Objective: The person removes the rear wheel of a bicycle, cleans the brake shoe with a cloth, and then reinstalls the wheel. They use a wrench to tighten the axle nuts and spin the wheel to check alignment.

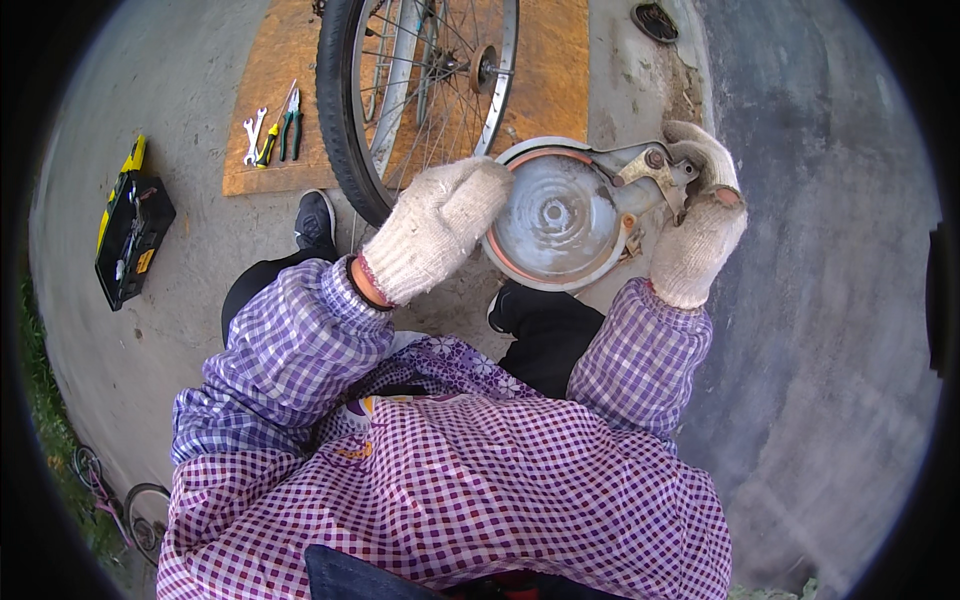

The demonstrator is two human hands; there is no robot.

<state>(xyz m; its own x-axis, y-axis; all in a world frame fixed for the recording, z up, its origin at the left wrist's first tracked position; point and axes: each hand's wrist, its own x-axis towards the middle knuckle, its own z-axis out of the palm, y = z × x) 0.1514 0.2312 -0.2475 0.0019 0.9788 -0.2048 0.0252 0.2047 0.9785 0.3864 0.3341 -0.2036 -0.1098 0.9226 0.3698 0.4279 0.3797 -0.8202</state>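
Observation:
A round grey bicycle band brake (556, 225) with an orange-brown inner edge is held up in front of me, its dished face with a central hole toward me. My left hand (440, 225), in a cream knitted glove, is closed with its fingers pressed at the brake's left rim. On the other side my right hand (700, 215), gloved the same way, curls around the rusty lever arm (652, 170) that sticks out from the brake. Bare skin shows through a hole in the right glove. Both hands' far fingertips are partly hidden.
Just beyond stands a spoked bicycle wheel (345, 100) on a wooden board (550, 60). Pliers (291, 128), a screwdriver (268, 145) and wrenches (252, 138) lie on the board's left. An open black-and-yellow toolbox (135, 235) is farther left. A small dark round part (655, 22) lies at the far right.

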